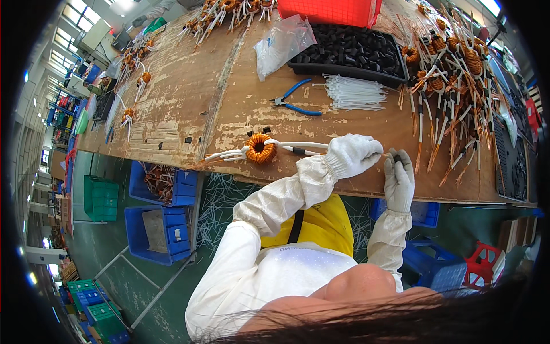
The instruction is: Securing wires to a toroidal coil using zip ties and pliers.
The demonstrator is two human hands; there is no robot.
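A ring-shaped coil (260, 148) wound with copper wire lies near the table's front edge. White-sleeved leads stick out on both sides of it; those on the right run behind my left forearm toward my hands. My left hand (356, 153), in a white glove, is closed, thumb and fingers pinched at the far end of these leads. Just right of it, my gloved right hand (399, 179) points up with its fingers pressed together; a thin copper-coloured end shows between the two hands. What exactly the right fingertips hold is too small to make out.
Blue-handled cutters (298, 103) and white cable ties (355, 92) lie beyond my hands. Behind them stand a black tray (395, 73) of small black parts, a plastic bag (282, 49) and a red basket (329, 11). Finished-looking coils (438, 77) pile up at right. Blue bins (157, 235) stand below left.
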